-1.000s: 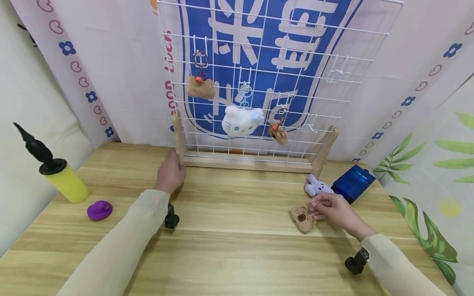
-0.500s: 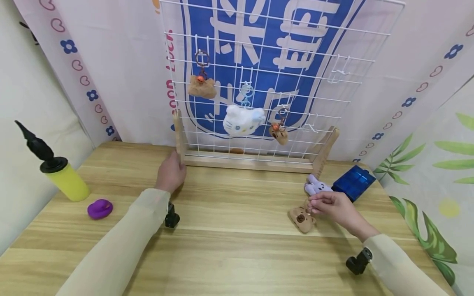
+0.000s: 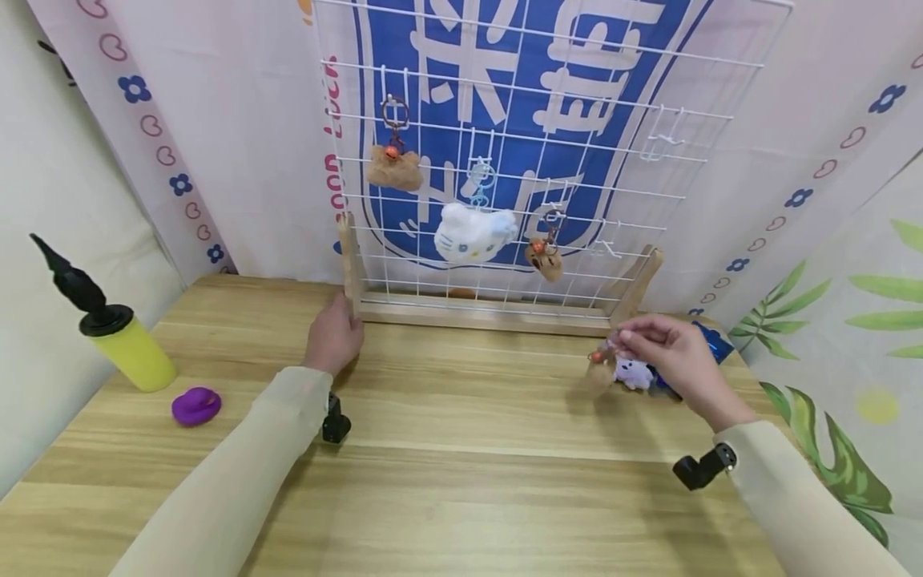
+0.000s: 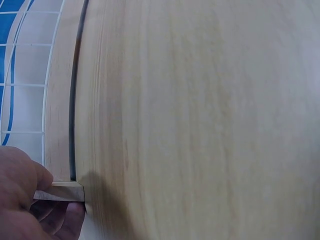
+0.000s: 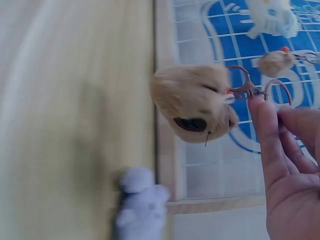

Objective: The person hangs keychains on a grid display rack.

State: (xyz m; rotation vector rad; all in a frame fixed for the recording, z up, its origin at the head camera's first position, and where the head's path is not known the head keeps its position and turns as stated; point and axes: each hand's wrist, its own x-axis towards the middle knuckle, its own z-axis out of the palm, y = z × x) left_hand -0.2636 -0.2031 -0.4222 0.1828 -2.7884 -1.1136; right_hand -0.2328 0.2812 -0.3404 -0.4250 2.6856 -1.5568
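Note:
My right hand (image 3: 671,353) pinches the metal ring of a brown plush keychain (image 5: 192,100), which hangs off the table, blurred in the head view. In the right wrist view the ring sits between thumb and fingertips. A lilac plush toy (image 3: 633,373) lies on the table just below this hand. At the rack's left end, my left hand (image 3: 334,336) holds the wooden foot (image 4: 62,191), thumb on one side and fingers on the other. On the white wire grid rack (image 3: 486,314) hang a brown plush (image 3: 394,168), a white cat plush (image 3: 473,234) and a small brown plush (image 3: 544,260).
A blue translucent box (image 3: 714,343) is partly hidden behind the right hand. To the left stand a yellow hand pump (image 3: 133,353) with a black nozzle and a purple coiled item (image 3: 196,406). Bare white hooks (image 3: 652,148) hang at the grid's right side.
My right hand has lifted the brown plush keychain off the table, moving up toward the rack's right end and over the blue box. The left hand stays at the rack's foot.

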